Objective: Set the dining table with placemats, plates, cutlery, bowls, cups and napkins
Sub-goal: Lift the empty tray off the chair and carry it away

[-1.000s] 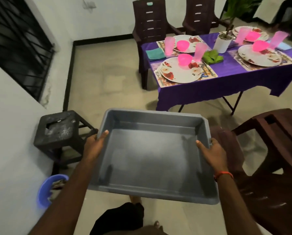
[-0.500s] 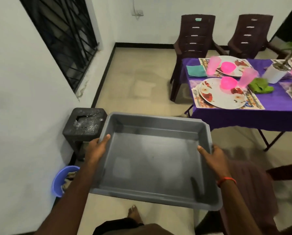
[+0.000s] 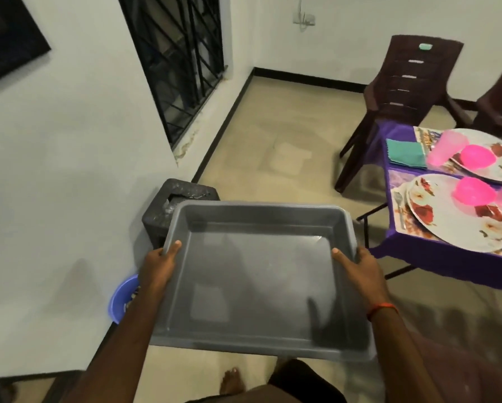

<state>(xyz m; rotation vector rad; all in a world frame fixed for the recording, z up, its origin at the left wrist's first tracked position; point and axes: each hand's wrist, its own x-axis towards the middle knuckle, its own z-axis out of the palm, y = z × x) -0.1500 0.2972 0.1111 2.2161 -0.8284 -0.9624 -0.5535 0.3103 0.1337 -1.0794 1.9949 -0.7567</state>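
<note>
While both hands carry an empty grey plastic tray (image 3: 258,274) at waist height, the left hand (image 3: 159,267) clasps its left rim and the right hand (image 3: 357,267) its right rim, thumbs hooked inside and fingers curled under the edge out of sight. Off to the right stands the dining table (image 3: 436,257) under a purple cloth, well apart from the tray. Two settings show there: a near floral plate (image 3: 447,225) on a patterned placemat (image 3: 401,225), a pink bowl (image 3: 474,191) on it and a fork (image 3: 398,203) beside it; a far plate (image 3: 500,167) with its own pink bowl (image 3: 478,157), a pink cup (image 3: 444,151) and a teal napkin (image 3: 405,154).

Judging by the empty tray and the laid places, setting looks almost or wholly finished, with the tray likely headed for the dark stool (image 3: 168,207) just beyond it.

Most of the table is cut off at the right edge, so remaining places cannot be checked. A second cup is only a pink blur, and the contents of the blue basin (image 3: 121,298) by the wall are unclear.
</note>
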